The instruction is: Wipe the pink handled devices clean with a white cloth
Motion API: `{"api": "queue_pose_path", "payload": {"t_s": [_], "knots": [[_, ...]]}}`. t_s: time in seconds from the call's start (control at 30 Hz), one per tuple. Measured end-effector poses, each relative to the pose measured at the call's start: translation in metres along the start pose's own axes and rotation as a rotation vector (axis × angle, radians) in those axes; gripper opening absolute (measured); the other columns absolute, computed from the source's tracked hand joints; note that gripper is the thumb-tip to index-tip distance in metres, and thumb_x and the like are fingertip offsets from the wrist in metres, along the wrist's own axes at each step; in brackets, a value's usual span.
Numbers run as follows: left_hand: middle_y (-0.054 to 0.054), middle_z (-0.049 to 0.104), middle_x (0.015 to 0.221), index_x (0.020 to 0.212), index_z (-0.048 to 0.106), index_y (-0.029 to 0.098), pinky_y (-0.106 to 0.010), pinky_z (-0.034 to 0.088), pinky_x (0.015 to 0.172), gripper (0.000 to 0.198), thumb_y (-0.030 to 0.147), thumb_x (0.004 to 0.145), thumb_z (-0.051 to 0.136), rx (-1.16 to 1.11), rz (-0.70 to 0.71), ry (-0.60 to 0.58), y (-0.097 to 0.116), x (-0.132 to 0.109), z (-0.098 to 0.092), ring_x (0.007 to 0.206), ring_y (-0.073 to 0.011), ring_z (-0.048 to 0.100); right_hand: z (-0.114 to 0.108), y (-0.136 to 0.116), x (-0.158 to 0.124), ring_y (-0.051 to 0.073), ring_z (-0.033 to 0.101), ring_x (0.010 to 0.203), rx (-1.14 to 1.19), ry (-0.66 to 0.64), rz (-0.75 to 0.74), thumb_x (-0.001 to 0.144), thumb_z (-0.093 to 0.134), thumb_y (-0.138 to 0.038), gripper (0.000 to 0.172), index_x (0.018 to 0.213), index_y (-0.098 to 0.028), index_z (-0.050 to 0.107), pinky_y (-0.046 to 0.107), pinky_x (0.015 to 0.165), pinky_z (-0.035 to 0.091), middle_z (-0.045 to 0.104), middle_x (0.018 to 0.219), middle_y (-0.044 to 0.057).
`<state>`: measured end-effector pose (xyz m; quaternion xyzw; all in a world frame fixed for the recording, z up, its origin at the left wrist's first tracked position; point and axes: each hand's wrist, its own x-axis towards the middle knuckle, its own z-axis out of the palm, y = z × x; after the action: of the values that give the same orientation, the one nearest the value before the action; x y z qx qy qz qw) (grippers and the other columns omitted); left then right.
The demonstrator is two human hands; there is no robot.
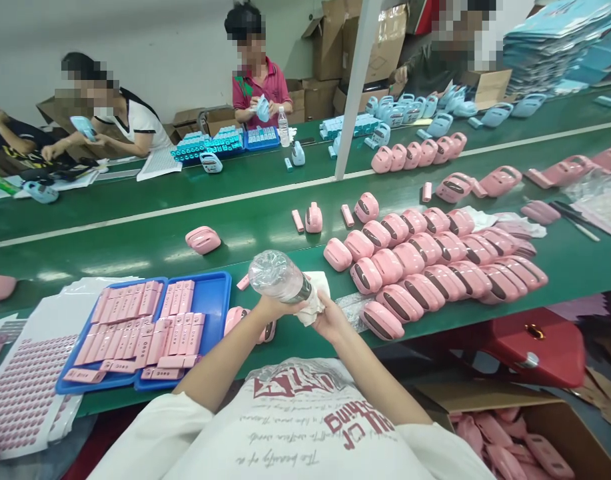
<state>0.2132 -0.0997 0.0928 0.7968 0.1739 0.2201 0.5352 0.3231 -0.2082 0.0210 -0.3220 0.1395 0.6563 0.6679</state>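
Observation:
A clear plastic bottle [272, 272] lies tilted in front of me, its base up and to the left. My left hand [281, 308] is wrapped round its underside. At the bottle's other end is a white cloth or tissue [312, 308], pinched by my right hand [327, 321]; the bottle's neck is hidden there. Just below my left hand sits a pink rounded device [235, 319], partly covered by my forearm. Clear plastic wrap [352, 308] lies on the green table right of my right hand.
Rows of pink devices [425, 250] stand to the right. Blue trays [224, 293] of pink sticks and printed sheets [30, 373] lie left. A white post [355, 93] rises beyond the belt [135, 243]. Several co-workers sit opposite. An open carton [575, 433] stands low right.

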Motion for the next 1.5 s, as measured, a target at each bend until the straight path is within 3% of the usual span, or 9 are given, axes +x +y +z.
{"api": "queue_pose_path", "payload": {"t_s": [0.2, 0.63, 0.87, 1.2, 1.5], "knots": [[-0.013, 0.067, 0.111, 0.103, 0.062, 0.016, -0.046, 0.046, 0.098, 0.049, 0.037, 0.062, 0.076, 0.001, -0.089, 0.004, -0.005, -0.002, -0.002, 0.105, -0.0275, 0.062, 0.005, 0.001, -0.003, 0.016, 0.070, 0.073, 0.027, 0.009, -0.020, 0.094, 0.050, -0.025, 0.022, 0.106, -0.015, 0.066, 0.028, 0.069, 0.056, 0.076, 0.086, 0.004], [-0.013, 0.067, 0.107, 0.100, 0.063, 0.015, -0.046, 0.044, 0.100, 0.048, 0.036, 0.060, 0.080, -0.148, -0.074, 0.085, -0.015, -0.004, -0.002, 0.103, -0.0273, 0.062, 0.018, 0.005, -0.013, 0.017, 0.071, 0.069, 0.055, 0.091, -0.001, 0.096, 0.045, -0.023, 0.028, 0.113, -0.011, 0.064, 0.029, 0.068, 0.056, 0.076, 0.080, 0.006], [-0.013, 0.069, 0.104, 0.099, 0.065, 0.013, -0.047, 0.047, 0.096, 0.048, 0.031, 0.058, 0.082, -0.155, -0.106, 0.102, -0.012, -0.003, -0.005, 0.100, -0.0283, 0.063, 0.013, 0.008, -0.011, 0.019, 0.072, 0.079, 0.030, 0.028, -0.048, 0.096, 0.045, -0.038, 0.035, 0.108, -0.013, 0.066, 0.032, 0.071, 0.058, 0.076, 0.091, 0.008], [-0.012, 0.069, 0.101, 0.097, 0.067, 0.013, -0.045, 0.048, 0.094, 0.050, 0.036, 0.056, 0.084, -0.255, -0.096, 0.107, -0.002, -0.006, -0.004, 0.098, -0.0279, 0.064, 0.006, 0.009, -0.001, 0.016, 0.071, 0.069, 0.011, 0.040, -0.109, 0.084, 0.057, -0.013, 0.013, 0.091, -0.012, 0.068, 0.026, 0.066, 0.057, 0.076, 0.081, 0.007], [-0.015, 0.069, 0.105, 0.101, 0.066, 0.012, -0.049, 0.045, 0.099, 0.053, 0.034, 0.056, 0.084, -0.226, -0.118, 0.083, -0.011, -0.008, -0.003, 0.105, -0.0308, 0.063, 0.007, 0.013, -0.001, 0.016, 0.069, 0.062, -0.024, 0.060, -0.089, 0.079, 0.059, -0.011, 0.011, 0.085, -0.011, 0.068, 0.025, 0.061, 0.056, 0.075, 0.073, 0.005]]}}
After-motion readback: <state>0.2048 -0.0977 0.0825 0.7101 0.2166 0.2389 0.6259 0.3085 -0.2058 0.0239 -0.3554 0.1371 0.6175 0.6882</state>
